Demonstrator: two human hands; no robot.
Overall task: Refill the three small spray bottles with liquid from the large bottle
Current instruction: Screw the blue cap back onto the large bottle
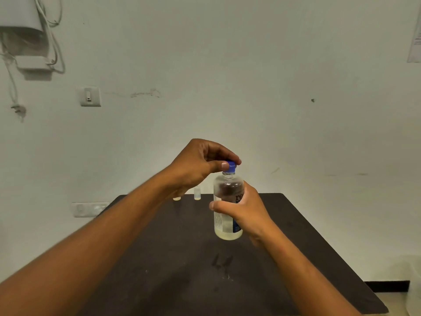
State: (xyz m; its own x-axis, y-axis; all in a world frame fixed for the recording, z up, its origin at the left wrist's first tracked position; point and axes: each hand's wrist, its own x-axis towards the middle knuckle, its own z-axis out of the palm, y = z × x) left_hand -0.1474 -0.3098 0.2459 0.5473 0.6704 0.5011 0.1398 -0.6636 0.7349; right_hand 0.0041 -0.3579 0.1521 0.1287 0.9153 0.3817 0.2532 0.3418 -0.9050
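Observation:
The large clear bottle (225,226) is held upright above the dark table (182,281), with pale liquid low in its base. My right hand (246,210) grips its body around the label. My left hand (198,165) pinches the blue cap (230,167) on its neck with thumb and fingers. Behind the left hand, at the table's far edge, one small clear spray bottle (197,193) stands upright, and the base of a second small bottle (177,198) shows under my left wrist. A third small bottle is not visible.
The table stands against a pale wall that carries a switch (89,96) and sockets (90,209) at the left. Small wet marks (222,262) lie on the tabletop in front of the bottle. Floor and a dark skirting (387,286) show at the right.

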